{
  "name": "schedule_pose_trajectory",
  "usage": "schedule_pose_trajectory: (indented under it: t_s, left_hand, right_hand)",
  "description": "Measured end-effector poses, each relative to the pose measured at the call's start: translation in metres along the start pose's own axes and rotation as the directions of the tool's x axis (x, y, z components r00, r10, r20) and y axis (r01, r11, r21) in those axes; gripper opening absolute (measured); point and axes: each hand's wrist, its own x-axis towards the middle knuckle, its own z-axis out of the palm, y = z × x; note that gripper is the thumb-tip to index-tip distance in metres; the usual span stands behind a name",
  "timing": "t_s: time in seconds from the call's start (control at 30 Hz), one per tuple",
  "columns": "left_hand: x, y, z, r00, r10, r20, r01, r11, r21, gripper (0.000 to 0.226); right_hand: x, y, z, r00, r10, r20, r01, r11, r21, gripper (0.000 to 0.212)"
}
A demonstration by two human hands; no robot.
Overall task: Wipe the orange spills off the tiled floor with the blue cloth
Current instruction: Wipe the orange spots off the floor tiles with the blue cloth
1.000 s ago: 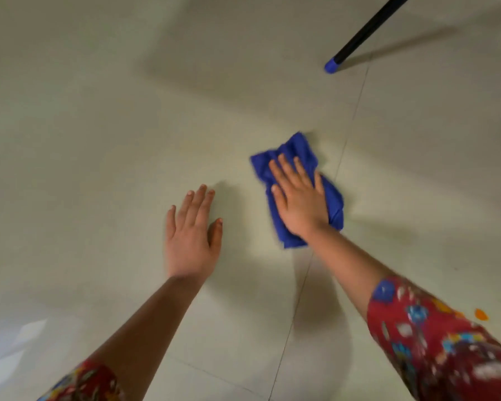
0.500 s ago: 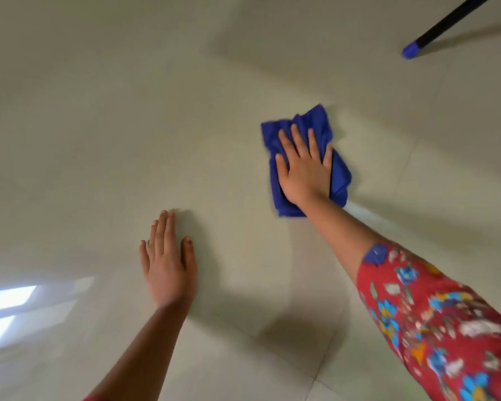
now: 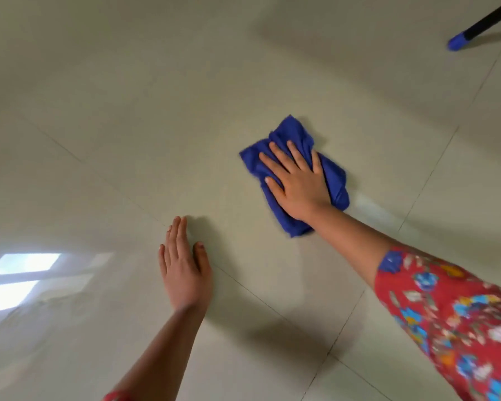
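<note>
From the head camera I look down on the tiled floor [image 3: 122,146], pale and glossy, with thin grout lines crossing it. The blue cloth [image 3: 294,134] lies crumpled on the floor a little toward 2 o'clock from the middle of my view. My right hand [image 3: 298,186] lies flat on top of it, palm down, fingers straight and slightly spread, pointing toward 11 o'clock. It presses the cloth and does not clutch it, and blue fabric shows past the fingertips and on both sides of the palm.

Just off the cloth's 4 o'clock edge a pale, shiny streak [image 3: 368,205] marks the tile. My left hand [image 3: 184,273] rests at 7 o'clock from the cloth, well apart from it. It is flat on the bare floor, fingers together and straight, holding nothing.

A red flowered sleeve [image 3: 460,319] covers my right forearm at 4 o'clock. At the far 2 o'clock corner a dark pole [image 3: 486,20] slants down to a blue tip [image 3: 456,43] on the floor. At 9 o'clock the tile reflects a bright window [image 3: 18,279].
</note>
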Motion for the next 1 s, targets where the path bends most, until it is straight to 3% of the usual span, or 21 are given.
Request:
schedule_pose_trajectory:
  t_s: [0.07,0.1,0.23,0.33,0.43,0.5,0.57,0.63,0.73,0.8,0.9,0.97,1.0]
  left_hand:
    - [-0.010,-0.002,-0.002,1.000,0.009,0.010,-0.009,1.000,0.013,0.053]
    - [-0.014,-0.005,-0.002,1.000,0.014,0.014,-0.015,0.999,0.029,0.053]
    - [-0.026,-0.019,-0.008,1.000,0.013,0.002,-0.013,1.000,0.005,0.053]
    - [-0.027,-0.017,-0.011,0.999,0.047,0.010,-0.047,0.999,0.011,0.052]
    - [-0.027,0.002,-0.006,0.987,0.133,0.092,-0.135,0.991,0.015,0.054]
    - [-0.027,0.022,0.002,0.966,0.215,0.140,-0.217,0.976,-0.006,0.053]
    - [-0.025,0.040,0.010,0.946,0.282,0.162,-0.277,0.959,-0.055,0.052]
    - [-0.023,0.057,0.017,0.926,0.335,0.172,-0.319,0.941,-0.115,0.051]
    - [-0.020,0.074,0.022,0.920,0.358,0.162,-0.335,0.929,-0.156,0.049]
    - [-0.022,0.082,0.025,0.902,0.386,0.196,-0.363,0.921,-0.143,0.049]
    - [-0.036,0.088,0.029,0.845,0.455,0.280,-0.441,0.890,-0.116,0.052]
    - [-0.049,0.092,0.031,0.802,0.495,0.333,-0.487,0.866,-0.114,0.053]
    - [-0.054,0.092,0.032,0.789,0.504,0.351,-0.498,0.859,-0.115,0.054]
  right_hand:
    - [0.015,-0.029,-0.001,0.995,0.102,-0.009,-0.102,0.994,0.029,0.058]
    - [0.013,-0.054,0.003,0.997,0.072,0.003,-0.072,0.996,0.044,0.059]
    - [-0.076,-0.126,0.023,0.953,-0.300,0.034,0.294,0.948,0.121,0.057]
    - [-0.147,-0.089,0.017,0.932,-0.358,0.063,0.347,0.928,0.137,0.058]
    - [-0.148,0.019,0.001,0.997,-0.041,0.060,0.040,0.999,0.007,0.056]
    - [-0.115,0.081,-0.012,0.956,0.293,0.008,-0.293,0.956,-0.020,0.056]
    - [-0.077,0.088,-0.019,0.879,0.476,-0.022,-0.475,0.879,0.051,0.058]
    - [-0.071,0.048,-0.011,0.913,0.408,-0.024,-0.406,0.912,0.058,0.058]
    - [-0.157,-0.025,0.007,0.999,0.021,0.028,-0.024,0.997,0.080,0.055]
    - [-0.223,-0.012,0.007,1.000,-0.024,0.020,0.021,0.994,0.105,0.054]
    - [-0.244,0.078,-0.004,0.950,0.311,0.018,-0.311,0.950,0.033,0.054]
    - [-0.212,0.133,-0.016,0.823,0.568,0.000,-0.568,0.823,0.016,0.056]
    - [-0.189,0.146,-0.021,0.778,0.628,-0.016,-0.627,0.778,0.037,0.058]
